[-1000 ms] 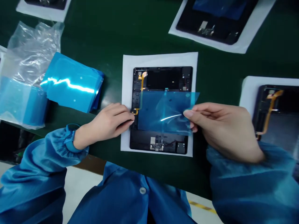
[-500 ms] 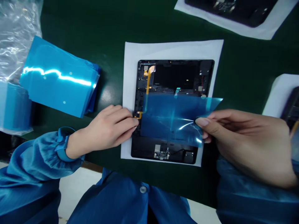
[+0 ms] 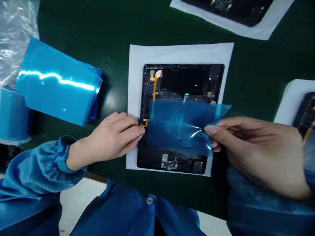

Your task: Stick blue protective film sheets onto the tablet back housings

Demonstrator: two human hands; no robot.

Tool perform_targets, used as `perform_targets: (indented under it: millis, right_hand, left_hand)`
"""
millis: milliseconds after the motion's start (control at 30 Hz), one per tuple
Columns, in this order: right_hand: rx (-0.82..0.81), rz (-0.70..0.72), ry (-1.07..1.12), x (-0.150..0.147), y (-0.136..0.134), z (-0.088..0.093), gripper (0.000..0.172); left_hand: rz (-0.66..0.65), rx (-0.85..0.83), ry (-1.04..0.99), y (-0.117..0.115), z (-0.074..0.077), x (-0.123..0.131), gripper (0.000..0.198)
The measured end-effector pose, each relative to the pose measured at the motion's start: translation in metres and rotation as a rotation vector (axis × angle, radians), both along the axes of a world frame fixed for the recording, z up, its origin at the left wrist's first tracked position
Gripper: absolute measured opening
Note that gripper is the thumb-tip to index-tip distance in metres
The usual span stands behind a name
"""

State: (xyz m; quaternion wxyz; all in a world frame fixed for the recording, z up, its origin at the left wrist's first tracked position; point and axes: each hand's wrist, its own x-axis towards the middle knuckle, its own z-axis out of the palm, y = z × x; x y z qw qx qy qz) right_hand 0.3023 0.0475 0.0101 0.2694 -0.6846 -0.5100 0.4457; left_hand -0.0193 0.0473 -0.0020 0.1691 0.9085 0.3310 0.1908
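Blue film sheet [image 3: 182, 126] lying over the open tablet frame [image 3: 182, 82], right hand [image 3: 253, 147] pinching its right edge between thumb and fingers, left hand [image 3: 113, 137] fingertips pressed on the frame's left edge, film between both hands.

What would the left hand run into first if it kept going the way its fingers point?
The left hand points right; its fingertips already touch the open tablet frame's left edge, by the orange flex cable, then the blue film.

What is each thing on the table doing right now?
Blue film: lifted at its right edge, over the tablet.
Tablet: back open, insides showing, flat on white paper.
Left hand: fingertips on the tablet's left edge.
Right hand: pinching the film.
Film stack: lying on the green table.
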Motion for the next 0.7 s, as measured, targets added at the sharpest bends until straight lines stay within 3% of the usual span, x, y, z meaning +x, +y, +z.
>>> perform_targets:
  millis: [400, 700]
  right_hand:
    - [-0.096, -0.031, -0.008, 0.0031, 0.0016, -0.0038, 0.044]
    - [-0.119, -0.018, 0.004, -0.0014, 0.0065, 0.0010, 0.043]
  left_hand:
    - [0.018, -0.013, 0.010, -0.0011, -0.0007, 0.0002, 0.011]
    - [0.022, -0.005, 0.022, -0.0019, -0.0003, 0.0000, 0.009]
